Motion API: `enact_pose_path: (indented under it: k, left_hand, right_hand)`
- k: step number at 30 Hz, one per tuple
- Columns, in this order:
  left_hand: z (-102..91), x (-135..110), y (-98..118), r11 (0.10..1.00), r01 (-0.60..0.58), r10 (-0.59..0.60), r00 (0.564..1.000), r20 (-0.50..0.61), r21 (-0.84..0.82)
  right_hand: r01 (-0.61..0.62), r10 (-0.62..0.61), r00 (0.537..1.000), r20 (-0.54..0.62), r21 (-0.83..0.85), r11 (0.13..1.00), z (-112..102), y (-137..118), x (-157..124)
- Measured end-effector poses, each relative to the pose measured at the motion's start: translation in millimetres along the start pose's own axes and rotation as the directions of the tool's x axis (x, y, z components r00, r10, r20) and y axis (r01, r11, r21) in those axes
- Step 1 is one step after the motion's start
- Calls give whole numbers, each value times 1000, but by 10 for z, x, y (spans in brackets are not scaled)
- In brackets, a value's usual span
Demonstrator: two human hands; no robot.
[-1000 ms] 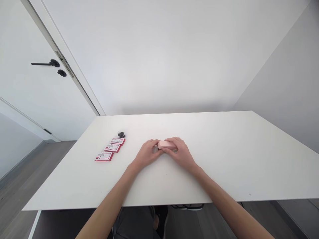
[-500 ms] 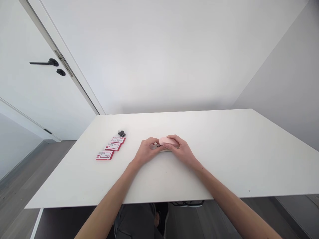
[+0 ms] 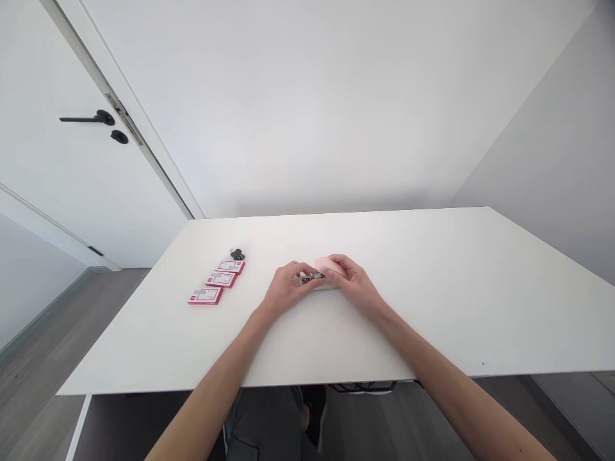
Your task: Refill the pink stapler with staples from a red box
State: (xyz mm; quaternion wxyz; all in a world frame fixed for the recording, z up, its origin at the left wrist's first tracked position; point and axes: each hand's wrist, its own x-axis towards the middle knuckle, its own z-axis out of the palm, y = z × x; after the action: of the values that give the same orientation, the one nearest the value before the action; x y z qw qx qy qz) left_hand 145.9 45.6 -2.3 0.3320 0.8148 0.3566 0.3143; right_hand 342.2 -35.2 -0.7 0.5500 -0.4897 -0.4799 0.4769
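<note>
Between my hands, low over the middle of the table, is a small stapler with a rounded pink top (image 3: 328, 264). A dark and silver metal strip (image 3: 311, 279) shows at its left end, and a pale base (image 3: 327, 286) lies beneath. My left hand (image 3: 289, 286) pinches the metal end between thumb and fingers. My right hand (image 3: 353, 282) is wrapped round the pink top, hiding its right end. Fine details of the metal part are too small to make out.
To the left, several-coloured print marks three red and white small boxes (image 3: 205, 295) set in a slanting row on the white table (image 3: 408, 307). Behind them lies a small black object (image 3: 237, 254). A wall (image 3: 327, 115) rises behind the table, with a door (image 3: 57, 166) at left.
The pink top has shifted a little right and tilted in my right hand. More of the metal strip now shows beside my left hand. The view has moved slightly.
</note>
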Motion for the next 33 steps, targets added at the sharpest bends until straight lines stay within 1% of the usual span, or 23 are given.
enact_pose_path:
  k: [6, 9, 13, 16, 20, 24, 26, 29, 31, 33]
  left_hand:
    - [23, 0, -29, 996, -80, 78, 996, 39, 27]
    - [30, 7, -28, 994, -108, 107, 992, 63, 22]
    - [24, 15, -14, 995, -101, 102, 990, 97, -14]
    - [15, 16, -1, 996, -91, 93, 990, 105, -25]
    - [3, 17, 15, 997, -69, 71, 991, 113, -22]
    - [0, 18, 14, 996, -74, 70, 994, 81, 45]
    - [3, 18, 2, 994, -78, 73, 995, 66, 72]
    - [8, 20, -15, 992, -80, 72, 994, 77, 94]
    - [10, 22, -17, 992, -74, 66, 995, 79, 103]
    - [10, 27, -18, 992, -57, 51, 997, 57, 110]
  right_hand:
    - [25, -43, 996, 76, 222, 975, -27, 48, 38]
    - [8, -46, 991, 123, 298, 955, -40, 66, 61]
    - [-18, -25, 993, 111, 367, 930, -71, 76, 83]
    - [-17, -16, 997, 72, 433, 901, -91, 89, 100]
    - [-6, 13, 1000, -13, 462, 887, -97, 101, 124]
    - [40, 16, 995, -102, 526, 849, -103, 93, 155]
    - [63, 38, 985, -167, 562, 824, -123, 87, 174]
    - [88, 91, 963, -254, 613, 785, -186, 89, 200]
    - [105, 124, 947, -297, 650, 753, -244, 97, 210]
    - [125, 149, 930, -335, 672, 730, -308, 109, 216]
